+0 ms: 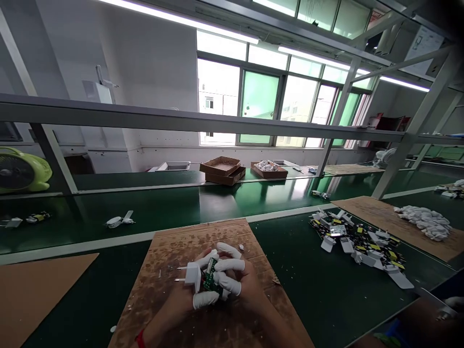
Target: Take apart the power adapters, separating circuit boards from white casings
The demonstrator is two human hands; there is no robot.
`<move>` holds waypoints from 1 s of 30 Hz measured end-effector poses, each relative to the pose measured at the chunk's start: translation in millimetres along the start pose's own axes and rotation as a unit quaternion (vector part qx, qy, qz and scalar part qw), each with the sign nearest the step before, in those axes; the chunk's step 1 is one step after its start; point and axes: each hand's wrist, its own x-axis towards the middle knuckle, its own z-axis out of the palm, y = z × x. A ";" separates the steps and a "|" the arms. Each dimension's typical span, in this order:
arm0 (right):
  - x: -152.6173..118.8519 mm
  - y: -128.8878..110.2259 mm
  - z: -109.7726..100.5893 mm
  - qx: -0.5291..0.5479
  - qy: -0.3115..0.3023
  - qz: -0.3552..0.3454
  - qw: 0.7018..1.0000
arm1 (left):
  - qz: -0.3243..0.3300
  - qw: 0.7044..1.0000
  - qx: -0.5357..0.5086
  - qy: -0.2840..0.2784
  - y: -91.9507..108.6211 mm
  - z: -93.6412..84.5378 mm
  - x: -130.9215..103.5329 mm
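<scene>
My left hand point(188, 295), with white finger covers and a red band at the wrist, is closed around a white two-pin plug housing point(193, 277). Its two metal pins point left. Against the housing's right side is a small green circuit board point(210, 278). My right hand point(241, 278), also in white finger covers, grips the board from the right, with its fingertips over the upper part. Both hands are close together above a stained brown cardboard sheet point(163, 256). The fingers hide part of the board.
A pile of circuit boards with white and yellow parts point(358, 241) lies on the green bench to the right. White pieces point(424, 221) sit on farther cardboard. Brown trays point(221, 166) stand behind the belt point(174, 203). A green fan point(21, 169) is at far left.
</scene>
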 end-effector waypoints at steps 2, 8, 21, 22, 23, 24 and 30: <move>0.8 3.5 2.7 0.069 -0.010 0.044 0.997 | -0.004 0.999 0.027 0.029 3.4 0.1 -3.0; -5.8 2.7 5.4 0.223 -0.134 0.175 0.950 | -0.039 0.997 0.064 0.017 7.1 5.2 -13.3; -10.7 -1.7 8.1 0.233 -0.113 0.156 0.953 | -0.101 0.979 0.165 -0.064 18.6 -1.3 -7.9; -10.5 -1.0 7.8 0.233 -0.116 0.155 0.953 | -0.108 0.977 0.172 -0.063 19.7 -1.3 -8.6; -10.0 -0.4 7.5 0.231 -0.119 0.155 0.953 | -0.113 0.975 0.180 -0.061 20.5 -1.3 -9.1; -9.2 0.2 7.2 0.226 -0.122 0.153 0.954 | -0.115 0.973 0.189 -0.063 21.2 -1.2 -9.4; -0.7 5.3 4.7 0.203 -0.140 0.143 0.958 | -0.074 0.976 0.177 -0.103 23.1 -1.6 -5.2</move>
